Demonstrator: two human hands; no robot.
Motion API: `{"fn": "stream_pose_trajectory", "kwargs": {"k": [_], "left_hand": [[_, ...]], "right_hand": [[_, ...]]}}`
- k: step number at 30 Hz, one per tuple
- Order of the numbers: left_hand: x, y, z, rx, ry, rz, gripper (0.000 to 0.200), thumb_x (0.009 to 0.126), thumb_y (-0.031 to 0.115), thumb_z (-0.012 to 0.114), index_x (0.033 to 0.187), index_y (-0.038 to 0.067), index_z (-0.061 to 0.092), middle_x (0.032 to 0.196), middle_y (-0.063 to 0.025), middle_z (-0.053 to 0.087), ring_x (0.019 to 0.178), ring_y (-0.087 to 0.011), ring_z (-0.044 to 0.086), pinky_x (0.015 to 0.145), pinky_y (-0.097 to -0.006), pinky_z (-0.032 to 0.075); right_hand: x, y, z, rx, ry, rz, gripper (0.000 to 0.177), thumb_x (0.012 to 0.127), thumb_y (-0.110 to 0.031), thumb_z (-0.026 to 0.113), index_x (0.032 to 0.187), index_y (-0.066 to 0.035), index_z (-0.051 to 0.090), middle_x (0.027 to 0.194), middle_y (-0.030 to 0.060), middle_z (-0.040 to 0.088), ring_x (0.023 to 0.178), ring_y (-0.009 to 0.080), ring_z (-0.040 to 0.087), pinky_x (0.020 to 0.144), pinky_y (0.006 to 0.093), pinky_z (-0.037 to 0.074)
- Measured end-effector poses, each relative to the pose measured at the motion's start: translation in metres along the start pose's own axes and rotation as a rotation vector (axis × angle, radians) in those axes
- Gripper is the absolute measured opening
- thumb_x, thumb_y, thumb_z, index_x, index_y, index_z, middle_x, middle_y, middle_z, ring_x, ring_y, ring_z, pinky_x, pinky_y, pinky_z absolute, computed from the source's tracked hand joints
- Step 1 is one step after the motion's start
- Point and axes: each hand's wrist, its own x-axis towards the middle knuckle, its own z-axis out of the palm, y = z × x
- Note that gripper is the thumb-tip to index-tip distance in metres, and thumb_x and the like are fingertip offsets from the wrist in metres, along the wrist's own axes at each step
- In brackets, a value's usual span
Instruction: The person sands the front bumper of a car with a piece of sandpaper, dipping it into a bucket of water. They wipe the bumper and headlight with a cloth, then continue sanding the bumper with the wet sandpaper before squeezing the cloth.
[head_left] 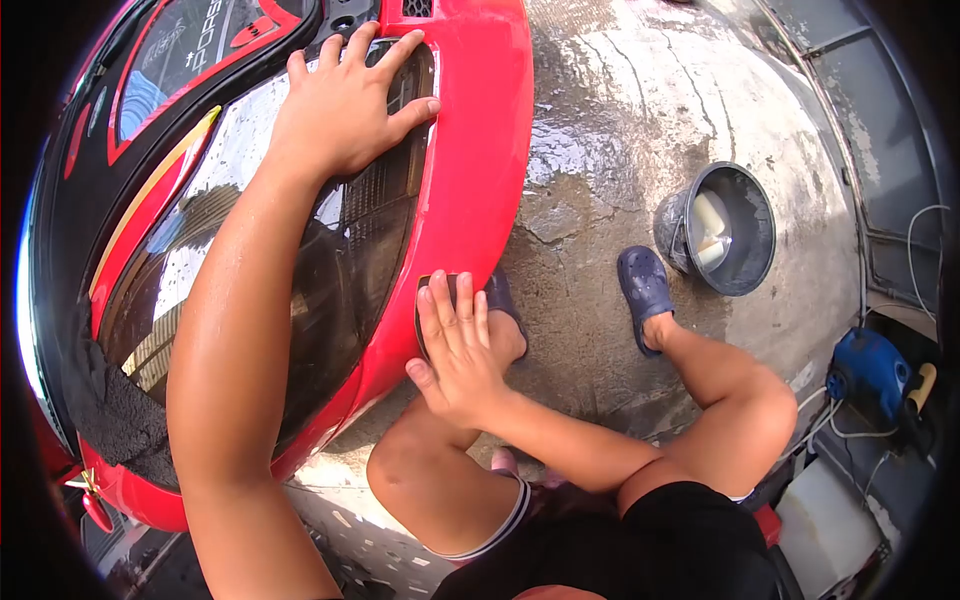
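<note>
My left hand [345,105] lies with fingers spread on the upper part of a glossy dark panel [370,215], its thumb reaching the edge of the red bodywork [485,120]. Lower down, my right hand [460,355] rests its outstretched fingers against the red side, over a small dark oval piece [424,330] that it partly covers. Neither hand grips anything. Water drops and reflections show on the dark panel. A dark, rough strip [125,415] runs along the panel's lower left end.
A dark bucket [765,225] holding pale items [708,215] stands on the wet concrete floor [580,90]. My feet wear blue clogs [645,285]. A blue machine [868,365] with hoses sits at the right, beside a grey metal gate [880,120].
</note>
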Motion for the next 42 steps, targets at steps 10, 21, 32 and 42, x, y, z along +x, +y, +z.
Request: {"fn": "stream_pose_trajectory", "kwargs": {"k": [10, 21, 32, 42], "left_hand": [[0.000, -0.002, 0.002, 0.001, 0.018, 0.009, 0.081, 0.102, 0.076, 0.052, 0.170, 0.033, 0.039, 0.170, -0.0168, 0.043, 0.155, -0.0401, 0.042, 0.124, -0.0682, 0.029], [0.000, 0.001, 0.000, -0.040, -0.036, 0.015, 0.070, 0.109, 0.065, 0.048, 0.170, 0.033, 0.038, 0.171, -0.0181, 0.042, 0.155, -0.0413, 0.041, 0.124, -0.0674, 0.028], [0.002, 0.002, -0.005, -0.084, -0.046, -0.021, 0.066, 0.110, 0.058, 0.049, 0.170, 0.032, 0.039, 0.170, -0.0187, 0.042, 0.154, -0.0418, 0.042, 0.122, -0.0695, 0.030], [0.001, 0.003, -0.002, -0.095, -0.029, -0.032, 0.066, 0.109, 0.058, 0.049, 0.170, 0.032, 0.039, 0.169, -0.0194, 0.043, 0.153, -0.0423, 0.044, 0.122, -0.0705, 0.031]], "right_hand": [[0.026, 0.004, -0.015, 0.142, 0.083, 0.065, 0.081, 0.113, -0.044, 0.037, 0.175, 0.001, 0.010, 0.181, 0.0290, 0.005, 0.167, 0.0529, 0.000, 0.130, 0.0682, -0.001], [0.081, 0.056, -0.042, 0.034, 0.079, 0.051, 0.078, 0.115, -0.047, 0.033, 0.175, -0.003, 0.012, 0.183, 0.0242, 0.006, 0.168, 0.0491, 0.003, 0.130, 0.0698, -0.002], [0.175, 0.076, -0.079, -0.141, 0.009, 0.003, 0.074, 0.114, -0.044, 0.037, 0.175, -0.006, 0.018, 0.185, 0.0140, 0.009, 0.168, 0.0487, 0.004, 0.129, 0.0734, 0.001], [0.211, 0.091, -0.086, -0.153, 0.022, 0.020, 0.074, 0.115, -0.046, 0.034, 0.176, -0.008, 0.016, 0.185, 0.0132, 0.008, 0.168, 0.0476, 0.005, 0.129, 0.0742, 0.002]]}}
